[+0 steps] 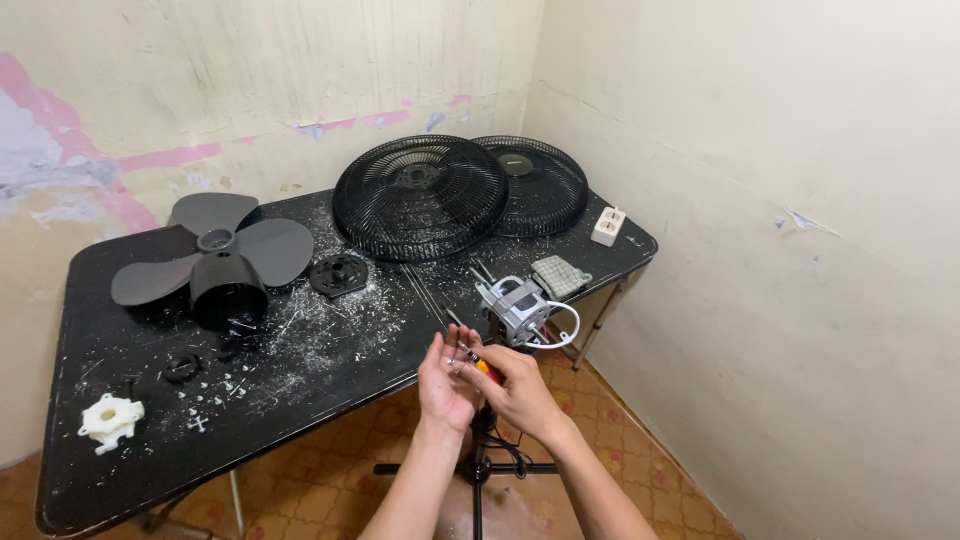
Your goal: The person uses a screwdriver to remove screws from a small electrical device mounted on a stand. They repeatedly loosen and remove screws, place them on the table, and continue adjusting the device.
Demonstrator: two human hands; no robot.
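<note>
The left hand (446, 378) is spread, palm up, with small screws (456, 357) on it. The right hand (512, 385) pinches an orange-handled screwdriver (484, 368) just beside the fan motor (518, 308).

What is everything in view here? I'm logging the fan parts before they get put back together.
table: 1, black, scratched, against the wall
fan grilles: 2, black, at the back of the table, overlapping
fan blade: 1, grey, back left
motor cover: 1, black, in front of the blade
round plate: 1, black, centre
plastic part: 1, white, front left
fan motor: 1, silver with a white cable, on a stand at the table's front edge
cloth: 1, grey, checked, right
socket block: 1, white, far right
left hand: 1, palm open
right hand: 1, fingers on a red-handled tool
</note>
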